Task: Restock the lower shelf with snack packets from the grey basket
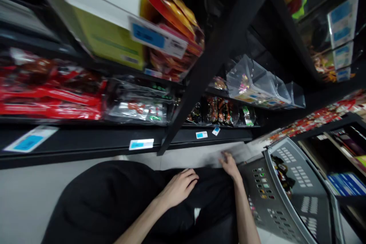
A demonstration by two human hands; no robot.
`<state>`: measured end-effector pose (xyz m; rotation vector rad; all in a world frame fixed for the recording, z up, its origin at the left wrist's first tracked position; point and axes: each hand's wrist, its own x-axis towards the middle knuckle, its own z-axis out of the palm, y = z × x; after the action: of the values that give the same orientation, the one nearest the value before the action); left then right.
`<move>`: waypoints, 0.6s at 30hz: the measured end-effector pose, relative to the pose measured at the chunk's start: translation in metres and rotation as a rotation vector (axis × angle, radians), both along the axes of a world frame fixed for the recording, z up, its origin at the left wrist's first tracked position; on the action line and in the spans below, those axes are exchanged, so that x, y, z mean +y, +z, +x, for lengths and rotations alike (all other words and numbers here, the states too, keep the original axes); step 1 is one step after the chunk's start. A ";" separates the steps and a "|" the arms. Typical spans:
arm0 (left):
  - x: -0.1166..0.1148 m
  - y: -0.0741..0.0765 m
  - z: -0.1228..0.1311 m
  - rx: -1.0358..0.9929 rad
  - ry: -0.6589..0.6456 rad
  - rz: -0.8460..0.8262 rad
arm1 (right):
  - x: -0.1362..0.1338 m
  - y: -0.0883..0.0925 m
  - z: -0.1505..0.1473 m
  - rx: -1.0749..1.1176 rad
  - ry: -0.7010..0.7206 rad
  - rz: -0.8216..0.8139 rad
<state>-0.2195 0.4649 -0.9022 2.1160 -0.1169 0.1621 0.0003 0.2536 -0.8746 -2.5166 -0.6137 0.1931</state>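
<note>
My left hand (180, 187) lies over the dark trousers (114, 198) on my lap, its fingers stretched out and holding nothing. Beyond the right knee is my right hand (230, 166), with fingers loosely bent and apart. No object shows in it, though a dark blur on the floor lies beside its fingertips. To the right of that hand stands a grey plastic shopping basket (288, 213) with perforated sides. Several dark-wrapped packets (281, 173) lie inside it.
A black shelf (94, 139) with price tags (141, 144) runs ahead. It bears red packets (57, 101), clear packs (140, 108) and clear plastic bins (257, 84). A slanting black post (197, 80) divides it. Another shelf with blue-and-white packs (347, 183) stands behind the basket.
</note>
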 end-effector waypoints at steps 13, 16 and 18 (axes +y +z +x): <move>0.005 -0.016 0.000 0.124 -0.220 0.462 | -0.024 0.115 -0.108 0.120 0.451 -0.132; 0.005 -0.019 0.002 0.135 -0.242 0.472 | -0.060 0.162 -0.140 0.120 0.376 -0.121; 0.005 -0.020 0.003 0.140 -0.239 0.466 | -0.086 0.186 -0.160 0.145 0.312 -0.051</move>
<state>-0.2169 0.4696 -0.9225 2.5443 -0.3503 -0.1730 -0.1601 0.1672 -0.6882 -2.4156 -0.9488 0.5054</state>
